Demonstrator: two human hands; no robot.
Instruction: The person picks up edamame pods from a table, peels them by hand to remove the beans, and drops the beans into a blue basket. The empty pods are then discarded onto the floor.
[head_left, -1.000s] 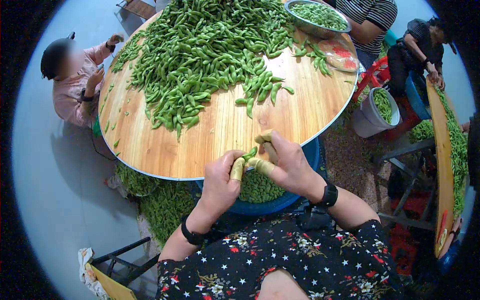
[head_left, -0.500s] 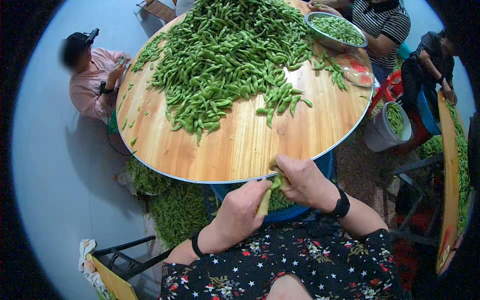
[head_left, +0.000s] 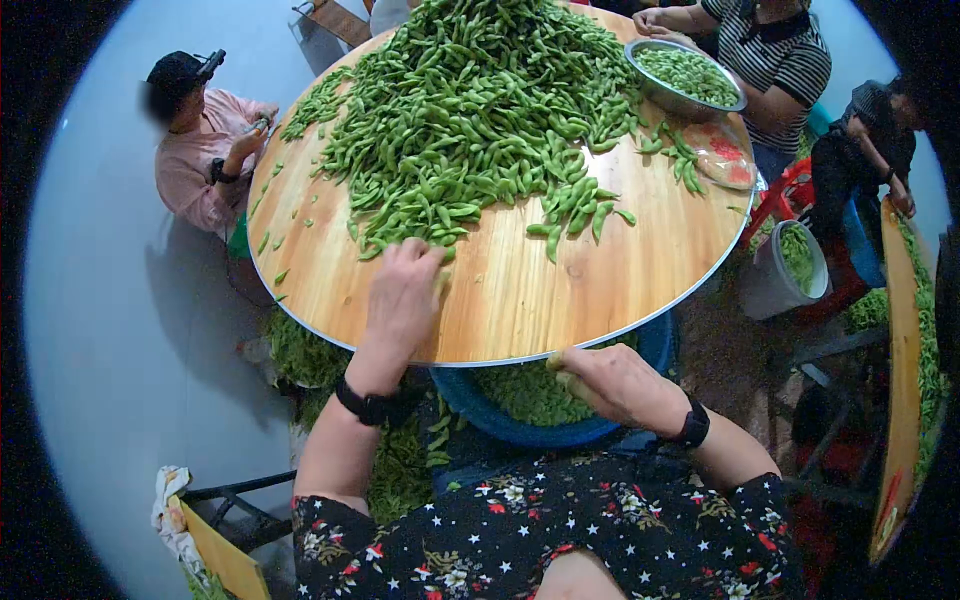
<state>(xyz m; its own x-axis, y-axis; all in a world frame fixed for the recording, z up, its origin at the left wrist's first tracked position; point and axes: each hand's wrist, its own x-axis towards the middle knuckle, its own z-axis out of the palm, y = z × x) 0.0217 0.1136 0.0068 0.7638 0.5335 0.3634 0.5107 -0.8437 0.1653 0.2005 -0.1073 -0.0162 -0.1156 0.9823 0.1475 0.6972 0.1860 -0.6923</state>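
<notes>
The green pods [head_left: 480, 130] lie in a great heap just beyond the left hand [head_left: 405, 295], and that's where the action is now! Half a second ago both hands were together on a single pod, low over the tub; now they've split. The left hand is up at the near edge of the heap, fingers bent down among the pods, one pod just beside the fingertips; whether it's pinched, I can't tell through the blur.

And the right hand [head_left: 625, 385]? It hangs back at the table's near edge, fingers curled, yellowish covers [head_left: 562, 366] on the tips, and I can't tell if anything sits inside. No pod shows between the hands any more, so, as I judge it, the opening of that pod is over and the work is now at the heap.

Right below the right hand, the blue tub [head_left: 657, 343] has pale green beans [head_left: 535, 395] in it. The round wooden table [head_left: 625, 285] stretches out ahead of both hands, with a small loose cluster of pods [head_left: 575, 212] between the heap and the right hand.

Further out, beyond the right hand, there's a metal bowl [head_left: 672, 100] of beans, and a person in a striped shirt [head_left: 790, 70] beside it. Off past the left hand, a person in pink [head_left: 190, 180] sits at the table.
</notes>
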